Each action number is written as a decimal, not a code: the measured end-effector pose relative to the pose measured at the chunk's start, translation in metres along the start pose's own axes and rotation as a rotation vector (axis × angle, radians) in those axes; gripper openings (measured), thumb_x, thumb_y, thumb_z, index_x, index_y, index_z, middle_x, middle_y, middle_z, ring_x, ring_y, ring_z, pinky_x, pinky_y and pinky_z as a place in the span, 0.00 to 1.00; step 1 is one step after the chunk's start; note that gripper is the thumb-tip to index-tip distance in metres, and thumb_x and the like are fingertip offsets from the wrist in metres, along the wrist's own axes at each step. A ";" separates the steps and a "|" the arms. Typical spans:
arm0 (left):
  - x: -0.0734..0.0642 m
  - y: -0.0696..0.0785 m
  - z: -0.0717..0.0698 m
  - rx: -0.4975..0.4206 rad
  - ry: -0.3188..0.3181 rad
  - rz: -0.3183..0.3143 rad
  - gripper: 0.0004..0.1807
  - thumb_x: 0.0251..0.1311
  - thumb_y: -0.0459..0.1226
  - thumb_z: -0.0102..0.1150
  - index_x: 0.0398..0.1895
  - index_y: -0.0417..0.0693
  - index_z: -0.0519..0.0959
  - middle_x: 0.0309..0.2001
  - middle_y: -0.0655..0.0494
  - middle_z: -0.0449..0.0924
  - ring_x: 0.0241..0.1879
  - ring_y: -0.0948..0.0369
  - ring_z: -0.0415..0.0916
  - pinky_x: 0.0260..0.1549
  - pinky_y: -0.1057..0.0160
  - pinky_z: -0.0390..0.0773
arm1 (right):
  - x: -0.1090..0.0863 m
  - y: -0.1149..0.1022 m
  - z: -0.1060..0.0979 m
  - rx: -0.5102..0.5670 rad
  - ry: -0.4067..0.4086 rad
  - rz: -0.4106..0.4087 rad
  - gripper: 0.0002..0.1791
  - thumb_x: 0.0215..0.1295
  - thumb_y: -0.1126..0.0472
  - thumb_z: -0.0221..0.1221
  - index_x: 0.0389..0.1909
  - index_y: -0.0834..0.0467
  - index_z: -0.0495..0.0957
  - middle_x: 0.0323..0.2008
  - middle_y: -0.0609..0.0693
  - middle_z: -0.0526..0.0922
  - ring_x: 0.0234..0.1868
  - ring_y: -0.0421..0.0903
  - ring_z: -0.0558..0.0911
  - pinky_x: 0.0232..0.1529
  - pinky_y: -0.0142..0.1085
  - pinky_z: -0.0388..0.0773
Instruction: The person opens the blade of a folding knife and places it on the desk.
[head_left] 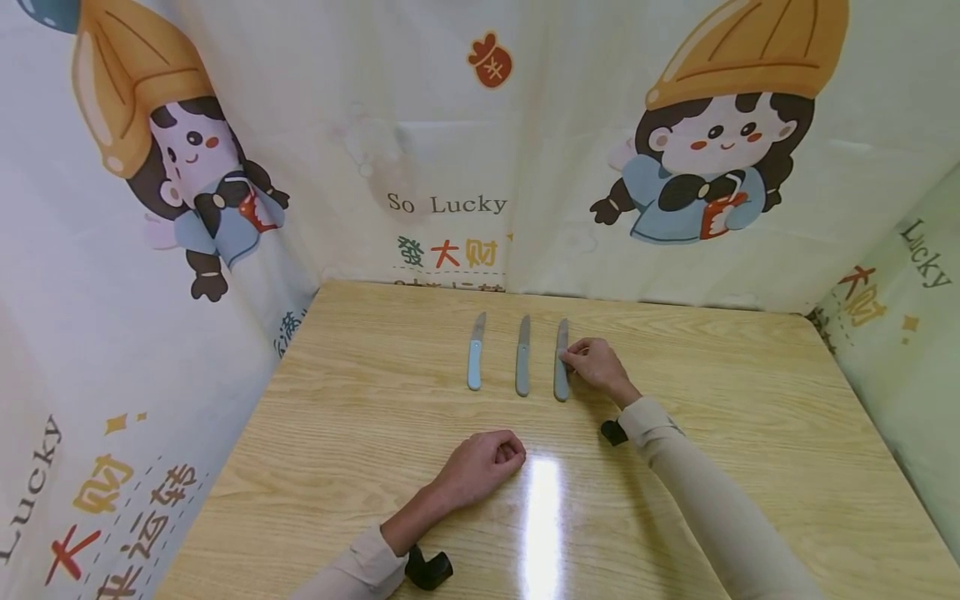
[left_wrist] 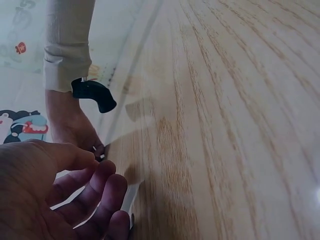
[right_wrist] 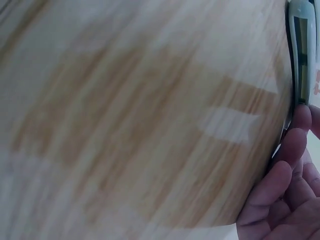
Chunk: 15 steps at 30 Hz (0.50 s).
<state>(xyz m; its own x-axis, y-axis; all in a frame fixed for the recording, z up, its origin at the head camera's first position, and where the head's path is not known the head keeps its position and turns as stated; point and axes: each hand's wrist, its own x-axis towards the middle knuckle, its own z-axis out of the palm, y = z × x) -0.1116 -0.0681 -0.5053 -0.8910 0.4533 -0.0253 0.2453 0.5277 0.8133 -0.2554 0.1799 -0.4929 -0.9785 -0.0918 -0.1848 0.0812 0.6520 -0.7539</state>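
Three small knives stand in a row toward the back of the table in the head view, blades pointing away. The left knife (head_left: 475, 365) has a light blue handle; the middle knife (head_left: 522, 371) and the right knife (head_left: 561, 386) have grey ones. My right hand (head_left: 598, 364) pinches the right knife near where handle meets blade. In the right wrist view its fingertips are at the handle (right_wrist: 301, 50), while the blade is hidden. Closer to me, my left hand (head_left: 483, 467) holds nothing, its fingers loosely curled.
All of this is on a wood-grain table (head_left: 360, 400) with a bright light reflection (head_left: 542, 525) near its front. A printed curtain (head_left: 442, 133) closes off the back and sides. Each wrist wears a black camera mount (head_left: 429, 570).
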 end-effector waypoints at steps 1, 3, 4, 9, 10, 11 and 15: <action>0.000 0.000 0.000 -0.005 -0.002 0.001 0.06 0.71 0.38 0.60 0.39 0.49 0.85 0.29 0.68 0.80 0.29 0.72 0.76 0.33 0.67 0.76 | 0.000 0.000 0.000 -0.002 -0.001 0.000 0.16 0.75 0.57 0.59 0.47 0.68 0.80 0.35 0.56 0.86 0.36 0.50 0.81 0.34 0.37 0.72; -0.001 -0.001 0.000 -0.014 -0.002 0.002 0.05 0.71 0.37 0.60 0.39 0.47 0.85 0.29 0.67 0.80 0.29 0.72 0.76 0.33 0.68 0.76 | 0.002 0.000 0.002 -0.004 -0.005 -0.003 0.16 0.75 0.57 0.59 0.47 0.68 0.79 0.35 0.57 0.86 0.35 0.49 0.80 0.33 0.37 0.72; -0.001 -0.001 0.000 -0.021 -0.002 0.002 0.05 0.71 0.36 0.60 0.39 0.47 0.85 0.29 0.67 0.80 0.29 0.72 0.76 0.33 0.68 0.76 | 0.002 0.001 0.002 -0.006 -0.007 -0.003 0.16 0.75 0.56 0.59 0.47 0.68 0.79 0.35 0.56 0.86 0.35 0.49 0.80 0.32 0.37 0.71; -0.001 -0.001 -0.001 -0.054 0.003 0.010 0.05 0.70 0.35 0.59 0.39 0.45 0.84 0.29 0.65 0.81 0.29 0.71 0.77 0.32 0.68 0.77 | 0.002 0.002 0.003 -0.013 0.003 -0.012 0.16 0.76 0.56 0.58 0.48 0.68 0.78 0.36 0.57 0.85 0.35 0.50 0.80 0.31 0.37 0.71; -0.001 -0.001 -0.001 -0.059 0.005 0.012 0.06 0.71 0.35 0.59 0.39 0.45 0.85 0.29 0.65 0.81 0.30 0.71 0.77 0.33 0.68 0.77 | 0.001 0.003 0.003 -0.003 0.006 -0.018 0.16 0.76 0.56 0.58 0.48 0.68 0.78 0.37 0.58 0.85 0.36 0.50 0.80 0.31 0.37 0.71; -0.002 -0.001 -0.002 -0.064 0.009 0.015 0.06 0.71 0.35 0.59 0.39 0.45 0.85 0.29 0.64 0.81 0.30 0.71 0.77 0.33 0.67 0.77 | 0.000 0.003 0.003 0.011 0.008 -0.025 0.16 0.76 0.56 0.57 0.49 0.68 0.78 0.38 0.59 0.85 0.36 0.51 0.81 0.31 0.38 0.72; -0.005 0.000 -0.011 -0.047 0.050 0.017 0.08 0.73 0.36 0.57 0.40 0.45 0.85 0.30 0.64 0.81 0.30 0.69 0.76 0.33 0.65 0.77 | -0.011 0.008 -0.002 0.083 0.029 -0.072 0.18 0.78 0.55 0.54 0.53 0.68 0.77 0.44 0.62 0.83 0.40 0.55 0.83 0.33 0.40 0.76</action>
